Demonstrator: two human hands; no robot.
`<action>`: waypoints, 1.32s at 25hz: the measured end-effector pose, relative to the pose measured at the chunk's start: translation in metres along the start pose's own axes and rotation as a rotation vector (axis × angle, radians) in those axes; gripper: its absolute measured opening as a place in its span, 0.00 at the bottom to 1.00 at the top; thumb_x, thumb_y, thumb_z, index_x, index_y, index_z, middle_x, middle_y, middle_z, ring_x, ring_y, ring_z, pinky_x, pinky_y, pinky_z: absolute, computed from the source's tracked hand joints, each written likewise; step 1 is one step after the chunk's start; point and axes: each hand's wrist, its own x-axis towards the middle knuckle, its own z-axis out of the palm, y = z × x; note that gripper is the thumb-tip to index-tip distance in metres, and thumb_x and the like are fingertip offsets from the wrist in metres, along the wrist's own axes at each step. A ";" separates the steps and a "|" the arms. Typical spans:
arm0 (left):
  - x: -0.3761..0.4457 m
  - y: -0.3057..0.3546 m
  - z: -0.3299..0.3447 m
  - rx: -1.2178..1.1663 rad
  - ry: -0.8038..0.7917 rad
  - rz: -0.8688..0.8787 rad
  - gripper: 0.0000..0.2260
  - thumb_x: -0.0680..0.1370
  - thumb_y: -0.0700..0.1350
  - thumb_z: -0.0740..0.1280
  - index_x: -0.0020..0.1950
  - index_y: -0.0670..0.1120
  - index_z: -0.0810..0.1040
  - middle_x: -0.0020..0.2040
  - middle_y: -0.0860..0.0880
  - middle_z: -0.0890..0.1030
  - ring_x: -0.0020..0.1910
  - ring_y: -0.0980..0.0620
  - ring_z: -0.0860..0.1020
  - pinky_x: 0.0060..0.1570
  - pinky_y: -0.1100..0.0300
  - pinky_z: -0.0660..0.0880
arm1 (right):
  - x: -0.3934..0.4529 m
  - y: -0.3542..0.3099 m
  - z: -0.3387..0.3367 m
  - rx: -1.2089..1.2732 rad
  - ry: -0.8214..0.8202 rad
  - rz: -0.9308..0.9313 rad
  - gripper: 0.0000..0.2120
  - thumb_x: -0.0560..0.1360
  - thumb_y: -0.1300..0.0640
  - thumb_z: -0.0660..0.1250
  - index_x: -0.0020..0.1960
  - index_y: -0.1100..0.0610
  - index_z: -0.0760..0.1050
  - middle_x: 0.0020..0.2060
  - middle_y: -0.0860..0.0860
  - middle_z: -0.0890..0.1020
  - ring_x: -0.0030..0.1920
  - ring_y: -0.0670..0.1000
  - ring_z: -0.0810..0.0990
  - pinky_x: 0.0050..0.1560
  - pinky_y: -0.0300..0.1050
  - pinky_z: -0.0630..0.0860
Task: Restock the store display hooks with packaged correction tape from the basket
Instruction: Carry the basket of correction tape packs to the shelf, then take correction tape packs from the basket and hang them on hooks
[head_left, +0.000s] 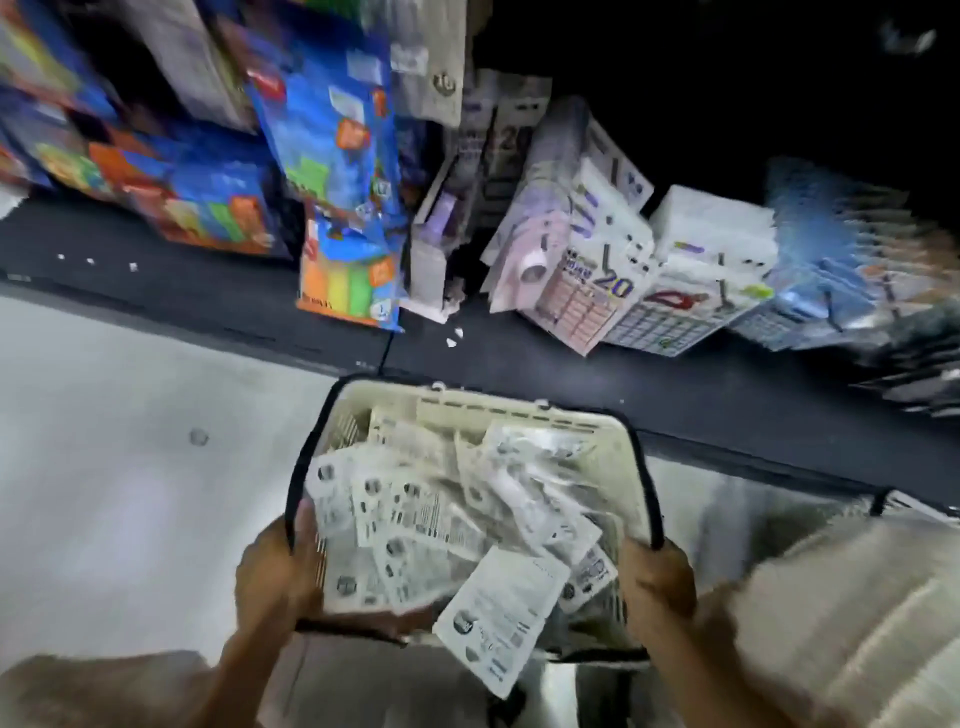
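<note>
A cream basket (524, 410) is gripped at its near rim by both hands, the left hand (275, 577) at the left corner and the right hand (657, 584) at the right, fingers curled round it. White tape packs (415, 525) are heaped inside, one pack (501, 618) hanging over the near edge. Blurred packages (576, 254) are seen on the dark shelf (675, 384) beyond.

Floor (130, 467): pale grey, smooth, with one small round mark at left. A dark base shelf (675, 374) runs across the frame from left to right, scattered with small white scraps. Colourful blue and orange packages (332, 156) hang and lean above its left part. White and lilac calendar-style packs (587, 291) lean together at centre right, with blurred blue-white packs (831, 260) beside them. Upper right is unlit and black. Overall lighting dim; motion blur throughout.
</note>
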 end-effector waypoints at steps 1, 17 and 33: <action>0.005 0.000 0.011 0.091 -0.043 0.047 0.24 0.84 0.63 0.51 0.49 0.46 0.77 0.42 0.42 0.81 0.44 0.37 0.80 0.42 0.52 0.70 | 0.007 0.009 0.007 0.028 0.045 0.027 0.17 0.75 0.50 0.68 0.58 0.60 0.80 0.51 0.63 0.84 0.51 0.66 0.82 0.54 0.59 0.80; -0.106 0.097 0.010 0.465 0.136 0.218 0.35 0.79 0.46 0.65 0.81 0.41 0.52 0.79 0.42 0.60 0.77 0.40 0.60 0.72 0.39 0.62 | -0.069 0.003 -0.002 -0.364 -0.201 -1.193 0.31 0.75 0.53 0.71 0.75 0.52 0.64 0.73 0.53 0.68 0.71 0.58 0.67 0.70 0.56 0.65; 0.038 0.123 -0.003 0.513 -0.361 0.536 0.23 0.79 0.34 0.59 0.72 0.48 0.74 0.72 0.44 0.75 0.69 0.44 0.74 0.63 0.55 0.72 | -0.106 -0.038 0.109 -0.840 -0.509 -1.313 0.45 0.76 0.55 0.72 0.81 0.55 0.45 0.79 0.61 0.54 0.78 0.63 0.56 0.77 0.59 0.56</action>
